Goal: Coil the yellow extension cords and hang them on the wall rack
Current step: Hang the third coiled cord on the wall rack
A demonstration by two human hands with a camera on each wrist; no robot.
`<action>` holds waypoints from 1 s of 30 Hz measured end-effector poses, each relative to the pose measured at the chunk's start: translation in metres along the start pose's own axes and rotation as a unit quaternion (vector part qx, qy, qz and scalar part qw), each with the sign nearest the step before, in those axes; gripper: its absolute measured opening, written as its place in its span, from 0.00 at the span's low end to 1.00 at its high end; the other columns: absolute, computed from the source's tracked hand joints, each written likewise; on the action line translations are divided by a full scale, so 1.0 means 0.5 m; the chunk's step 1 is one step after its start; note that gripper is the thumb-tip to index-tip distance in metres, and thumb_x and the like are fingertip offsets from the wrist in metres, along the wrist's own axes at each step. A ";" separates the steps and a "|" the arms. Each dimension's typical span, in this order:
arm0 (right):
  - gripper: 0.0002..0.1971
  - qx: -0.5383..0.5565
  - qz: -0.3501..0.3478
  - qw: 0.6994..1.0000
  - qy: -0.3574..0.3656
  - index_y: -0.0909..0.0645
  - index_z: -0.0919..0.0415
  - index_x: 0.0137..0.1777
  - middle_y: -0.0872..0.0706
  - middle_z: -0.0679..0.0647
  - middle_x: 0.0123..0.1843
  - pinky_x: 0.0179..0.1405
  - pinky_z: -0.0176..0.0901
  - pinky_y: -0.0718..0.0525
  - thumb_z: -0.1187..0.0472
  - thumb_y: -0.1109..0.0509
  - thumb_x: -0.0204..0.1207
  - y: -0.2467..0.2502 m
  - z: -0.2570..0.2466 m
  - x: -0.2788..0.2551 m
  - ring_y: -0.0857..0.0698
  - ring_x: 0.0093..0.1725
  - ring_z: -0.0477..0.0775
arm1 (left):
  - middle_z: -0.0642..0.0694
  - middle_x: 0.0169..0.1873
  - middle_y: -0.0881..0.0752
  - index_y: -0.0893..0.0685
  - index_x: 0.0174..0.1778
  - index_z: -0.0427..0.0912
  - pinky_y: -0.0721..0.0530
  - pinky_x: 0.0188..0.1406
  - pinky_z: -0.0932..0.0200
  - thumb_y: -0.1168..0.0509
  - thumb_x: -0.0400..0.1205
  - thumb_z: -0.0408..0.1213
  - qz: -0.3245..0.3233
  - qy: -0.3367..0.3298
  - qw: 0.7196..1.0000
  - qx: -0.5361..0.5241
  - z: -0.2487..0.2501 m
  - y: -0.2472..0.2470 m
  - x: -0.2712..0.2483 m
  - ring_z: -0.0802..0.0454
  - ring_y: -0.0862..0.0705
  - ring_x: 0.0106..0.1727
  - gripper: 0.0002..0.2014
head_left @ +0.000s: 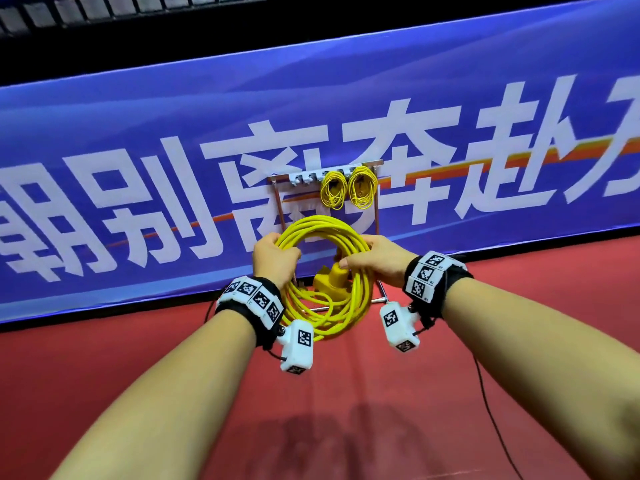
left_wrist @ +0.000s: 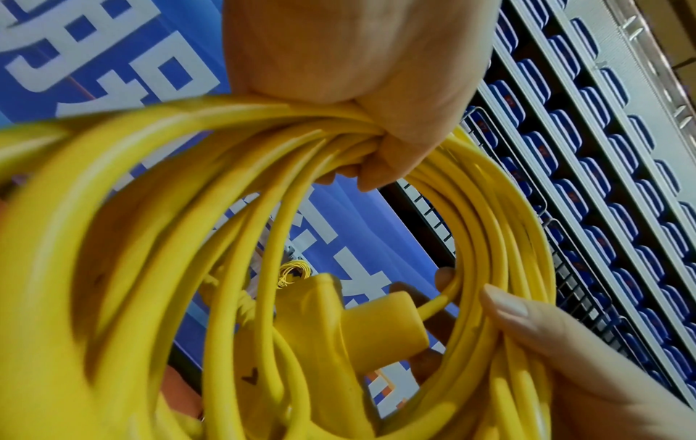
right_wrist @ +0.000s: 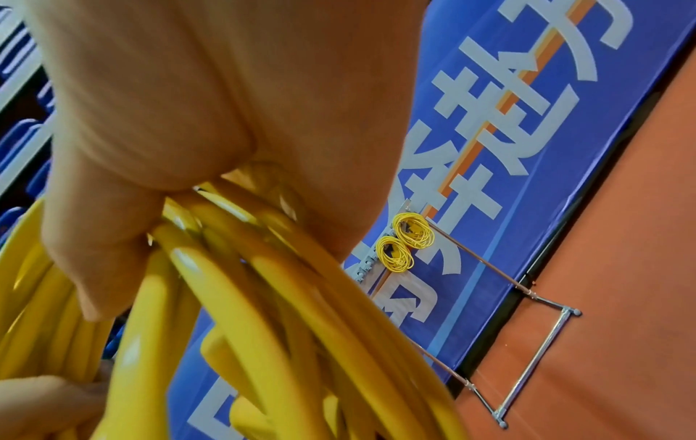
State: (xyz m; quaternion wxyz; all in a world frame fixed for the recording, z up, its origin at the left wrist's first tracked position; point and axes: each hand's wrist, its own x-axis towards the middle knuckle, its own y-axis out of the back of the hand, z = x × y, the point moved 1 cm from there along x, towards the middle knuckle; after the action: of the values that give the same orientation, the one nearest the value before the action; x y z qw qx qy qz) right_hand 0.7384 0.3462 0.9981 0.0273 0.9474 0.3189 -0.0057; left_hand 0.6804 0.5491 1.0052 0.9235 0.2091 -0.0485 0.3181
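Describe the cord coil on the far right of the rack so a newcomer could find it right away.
Find the blue banner with big white characters, then the metal rack standing against it. Two small yellow coils hang from its top bar; the right coil is yours, at the bar's end and slightly larger than the left coil.

Head view downward toward banner (head_left: 450,109), wrist views close, sharing rack (right_wrist: 535,300)

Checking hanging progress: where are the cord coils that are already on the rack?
In the head view, two small yellow coils hang side by side at the right end of the rack's hook bar, against the blue banner, above the coil both hands hold.
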 end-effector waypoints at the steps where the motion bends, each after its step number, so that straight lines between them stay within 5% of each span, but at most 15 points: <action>1: 0.11 0.008 0.002 1.000 -0.009 0.17 0.68 0.48 0.14 0.62 0.39 0.40 0.46 0.14 0.71 0.21 0.66 0.015 0.004 0.048 0.14 0.37 0.56 | 0.47 0.22 0.25 0.22 0.29 0.45 0.28 0.29 0.57 0.31 0.67 0.28 -0.002 0.001 1.000 0.000 -0.004 -0.016 0.046 0.46 0.29 0.27 0.08; 5: 0.09 0.012 -0.032 0.999 -0.031 0.19 0.62 0.45 0.15 0.54 0.31 0.28 0.38 0.17 0.77 0.31 0.76 0.065 -0.007 0.253 0.15 0.28 0.48 | 0.48 0.23 0.23 0.21 0.31 0.45 0.27 0.32 0.57 0.30 0.68 0.29 0.003 0.008 1.000 0.010 -0.029 -0.068 0.236 0.47 0.28 0.28 0.07; 10: 0.14 0.001 -0.033 0.999 -0.025 0.23 0.66 0.60 0.18 0.57 0.34 0.34 0.44 0.19 0.74 0.31 0.75 0.077 -0.024 0.510 0.18 0.30 0.50 | 0.46 0.23 0.23 0.21 0.30 0.42 0.23 0.31 0.52 0.32 0.63 0.35 0.034 0.011 0.999 0.018 -0.062 -0.099 0.466 0.44 0.25 0.28 0.04; 13: 0.14 -0.002 -0.016 1.000 -0.005 0.17 0.64 0.51 0.14 0.66 0.41 0.41 0.48 0.18 0.64 0.24 0.65 0.067 -0.015 0.653 0.16 0.36 0.55 | 0.46 0.23 0.22 0.23 0.27 0.44 0.21 0.33 0.50 0.31 0.65 0.33 0.042 0.025 0.999 0.018 -0.104 -0.104 0.598 0.43 0.24 0.29 0.06; 15: 0.10 -0.009 -0.010 1.000 0.009 0.14 0.64 0.46 0.11 0.71 0.47 0.49 0.52 0.16 0.62 0.22 0.66 0.060 0.003 0.752 0.15 0.42 0.57 | 0.47 0.23 0.22 0.22 0.28 0.44 0.21 0.33 0.51 0.29 0.67 0.32 0.049 0.052 0.997 0.009 -0.147 -0.112 0.687 0.45 0.25 0.29 0.07; 18: 0.03 -0.008 0.014 1.000 -0.004 0.15 0.62 0.41 0.09 0.59 0.37 0.44 0.46 0.13 0.67 0.23 0.74 0.059 0.036 0.905 0.13 0.35 0.50 | 0.44 0.25 0.20 0.20 0.29 0.43 0.21 0.34 0.50 0.28 0.66 0.32 0.053 0.092 0.994 -0.005 -0.226 -0.139 0.827 0.44 0.23 0.30 0.06; 20: 0.10 0.002 0.004 1.000 -0.025 0.17 0.65 0.43 0.12 0.58 0.36 0.40 0.41 0.16 0.66 0.19 0.67 0.059 0.058 0.997 0.14 0.35 0.51 | 0.44 0.24 0.21 0.21 0.29 0.43 0.23 0.32 0.53 0.28 0.67 0.31 0.047 0.102 0.994 -0.007 -0.276 -0.161 0.921 0.44 0.24 0.29 0.07; 23: 0.34 -0.020 -0.041 0.999 -0.029 0.22 0.71 0.59 0.18 0.67 0.49 0.51 0.55 0.21 0.60 0.16 0.53 0.069 0.086 1.127 0.19 0.48 0.60 | 0.47 0.23 0.24 0.23 0.28 0.43 0.29 0.30 0.58 0.28 0.68 0.30 0.008 0.112 0.994 -0.009 -0.329 -0.193 1.065 0.46 0.28 0.27 0.09; 25: 0.40 -0.044 -0.062 0.997 -0.032 0.28 0.75 0.65 0.21 0.67 0.52 0.54 0.59 0.24 0.61 0.16 0.54 0.074 0.102 1.208 0.22 0.52 0.61 | 0.46 0.23 0.23 0.21 0.28 0.43 0.26 0.30 0.54 0.29 0.64 0.32 -0.013 0.115 0.993 -0.016 -0.355 -0.212 1.157 0.47 0.26 0.28 0.06; 28: 0.32 -0.030 -0.012 0.999 -0.038 0.28 0.78 0.64 0.19 0.67 0.50 0.53 0.56 0.23 0.67 0.21 0.61 0.091 0.117 1.312 0.21 0.50 0.61 | 0.46 0.22 0.21 0.21 0.26 0.42 0.20 0.32 0.49 0.33 0.57 0.37 -0.030 0.110 0.993 -0.012 -0.389 -0.258 1.285 0.46 0.24 0.29 0.05; 30: 0.18 -0.026 0.050 0.998 -0.033 0.21 0.68 0.53 0.17 0.60 0.43 0.48 0.49 0.21 0.68 0.21 0.65 0.112 0.136 1.384 0.20 0.44 0.55 | 0.45 0.22 0.20 0.21 0.27 0.43 0.20 0.33 0.49 0.32 0.58 0.38 -0.043 0.115 0.992 -0.007 -0.404 -0.294 1.356 0.45 0.23 0.29 0.06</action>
State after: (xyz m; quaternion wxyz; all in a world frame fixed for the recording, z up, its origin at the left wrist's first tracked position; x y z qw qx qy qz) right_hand 1.3239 0.7160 0.9133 0.0628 0.9603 0.2704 -0.0276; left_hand 1.2988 0.9134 0.9206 0.9373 0.1665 0.0645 0.2991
